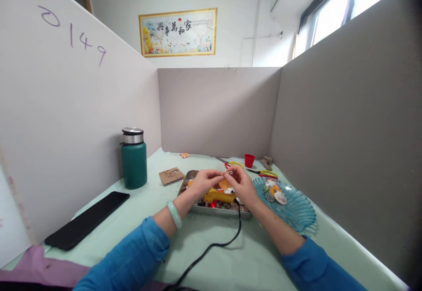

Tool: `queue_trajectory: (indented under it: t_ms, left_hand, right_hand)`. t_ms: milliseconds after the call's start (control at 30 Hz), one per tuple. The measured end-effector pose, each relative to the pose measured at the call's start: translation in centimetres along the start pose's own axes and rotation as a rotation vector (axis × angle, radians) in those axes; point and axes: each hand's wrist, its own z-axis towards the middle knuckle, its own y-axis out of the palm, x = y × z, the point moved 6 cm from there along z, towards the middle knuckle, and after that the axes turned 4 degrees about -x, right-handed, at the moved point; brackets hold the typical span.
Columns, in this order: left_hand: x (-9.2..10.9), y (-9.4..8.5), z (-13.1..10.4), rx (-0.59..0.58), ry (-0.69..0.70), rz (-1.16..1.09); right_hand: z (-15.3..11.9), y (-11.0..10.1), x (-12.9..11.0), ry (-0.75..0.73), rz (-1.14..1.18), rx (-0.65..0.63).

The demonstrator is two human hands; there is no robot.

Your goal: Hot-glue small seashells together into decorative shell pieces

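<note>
Both hands meet above a metal tray (pixel 216 212), their fingertips together around a small orange and white piece (pixel 225 183). My left hand (pixel 207 181), with a pale green bangle on its wrist, pinches the piece from the left. My right hand (pixel 242 182) closes on it from the right; the fingers partly cover it. Below the hands, a yellow glue gun (pixel 219 196) lies in the tray among small bits, and its black cord (pixel 211 247) runs toward me.
A blue glass plate (pixel 298 209) with small decorations sits right of the tray. Behind are scissors (pixel 268 173), a red cup (pixel 249 160) and a brown card (pixel 171 176). A green bottle (pixel 134 161) and a black phone-like slab (pixel 87 220) are left. Grey partitions surround the table.
</note>
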Motion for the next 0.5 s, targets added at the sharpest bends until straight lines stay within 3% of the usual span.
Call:
queue_trajectory:
  t_ms: [300,500]
  left_hand:
    - [0.1,-0.7,0.0,0.128,-0.011,0.002]
    - [0.3,-0.6,0.0,0.106,0.028,-0.043]
  right_hand:
    - [-0.7,-0.5,-2.2,-0.110,-0.446,0.084]
    - [-0.7,-0.6,-2.0,-0.077,-0.463,0.072]
